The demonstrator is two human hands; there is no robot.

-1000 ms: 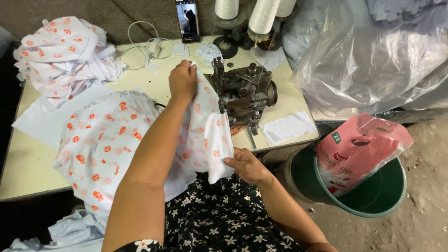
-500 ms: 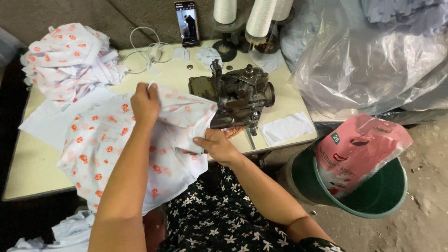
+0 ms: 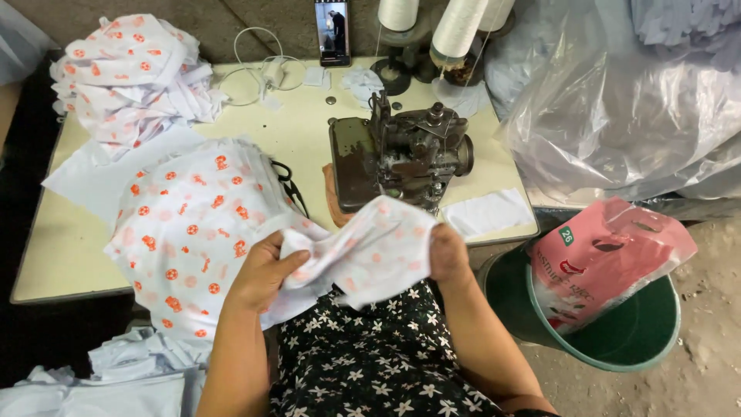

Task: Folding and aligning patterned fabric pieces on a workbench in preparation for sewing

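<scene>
A pale yellowish work table (image 3: 293,147) stands against a dark wall, with bare concrete floor to its right. Near the table's front edge, toward the right side, sits a dark, worn sewing machine (image 3: 409,150), and behind it at the back edge stand white thread cones (image 3: 455,31) and an upright phone (image 3: 333,31). A heap of white cloth printed with orange dots (image 3: 127,66) fills the back left corner, and a flatter stack of the same printed pieces (image 3: 189,224) lies over the front edge at the left, with black scissors (image 3: 289,185) just beside it. A small white fabric scrap (image 3: 490,212) lies at the front right corner. Off the table's right side are a large clear plastic bag (image 3: 617,116) and a green bucket (image 3: 617,340) holding a pink plastic bag (image 3: 602,255). The left hand (image 3: 262,270) is closed around one end of a printed cloth piece (image 3: 363,251), fingers curled into the fabric. The right hand (image 3: 449,251) grips the other end, thumb hidden under the cloth. The piece hangs between both hands just in front of the table's front edge, below the machine, above the lap in a black floral dress (image 3: 370,363).
</scene>
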